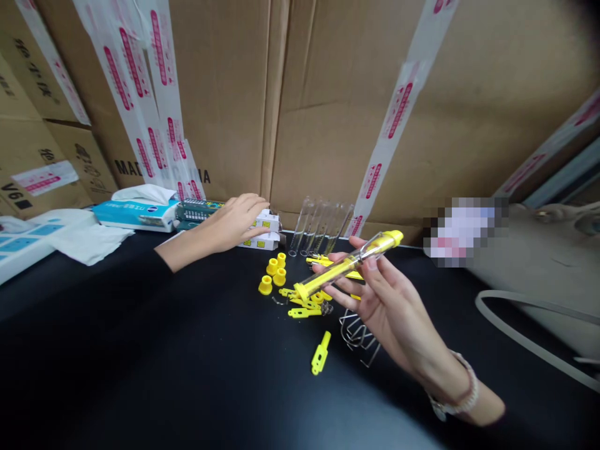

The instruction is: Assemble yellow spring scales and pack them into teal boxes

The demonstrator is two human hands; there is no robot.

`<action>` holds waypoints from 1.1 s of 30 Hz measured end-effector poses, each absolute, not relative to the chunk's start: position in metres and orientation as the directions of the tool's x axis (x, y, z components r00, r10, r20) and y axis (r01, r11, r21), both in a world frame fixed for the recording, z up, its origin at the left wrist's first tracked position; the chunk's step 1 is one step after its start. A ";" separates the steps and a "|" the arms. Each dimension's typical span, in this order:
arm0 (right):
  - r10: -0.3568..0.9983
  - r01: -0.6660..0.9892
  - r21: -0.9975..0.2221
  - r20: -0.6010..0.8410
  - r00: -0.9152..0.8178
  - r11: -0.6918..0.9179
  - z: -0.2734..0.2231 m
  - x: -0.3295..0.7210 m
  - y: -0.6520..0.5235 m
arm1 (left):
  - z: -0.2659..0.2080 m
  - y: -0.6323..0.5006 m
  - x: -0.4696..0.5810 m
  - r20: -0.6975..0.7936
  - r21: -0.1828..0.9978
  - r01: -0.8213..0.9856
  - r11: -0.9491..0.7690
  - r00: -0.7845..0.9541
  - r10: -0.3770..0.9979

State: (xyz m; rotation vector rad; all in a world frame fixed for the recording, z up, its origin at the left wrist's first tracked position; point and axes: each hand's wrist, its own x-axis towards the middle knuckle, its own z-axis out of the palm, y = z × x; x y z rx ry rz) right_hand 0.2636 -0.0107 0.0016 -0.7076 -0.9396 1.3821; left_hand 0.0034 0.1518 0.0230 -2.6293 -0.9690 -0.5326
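Note:
My right hand (398,294) is closed around a clear tube with a yellow rod inside (337,270). The tube is tilted, with yellow pieces at both ends and a metal wire near its upper end. On the left, my left hand (237,220) lies over small white boxes with yellow prints (265,240), its fingers stretched and thumb apart. Below the tube are several yellow collars (265,285), flat yellow pieces (304,312) and bent metal wires (359,331). A single yellow piece (320,354) lies nearer to me.
Several clear tubes (319,228) lean against the large cardboard box (328,106) at the back. Left of my left hand are dark green boxes (190,211), a blue tissue pack (135,214) and a power strip (35,240). All rest on the black table (187,362).

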 end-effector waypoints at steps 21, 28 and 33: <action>0.995 -0.461 -0.884 0.096 -0.026 0.073 0.004 0.265 -0.010 | 0.027 0.130 0.016 0.482 -0.273 0.607 -0.746 0.758 0.440; 0.996 -0.455 -0.887 0.092 -0.019 0.073 0.006 0.268 -0.011 | 0.034 0.085 -0.005 0.542 -0.336 0.495 -0.801 0.797 0.266; 0.997 -0.472 -0.881 0.050 -0.060 0.016 0.011 0.266 -0.016 | 0.014 0.024 -0.011 0.654 -0.373 0.372 -0.850 0.755 0.043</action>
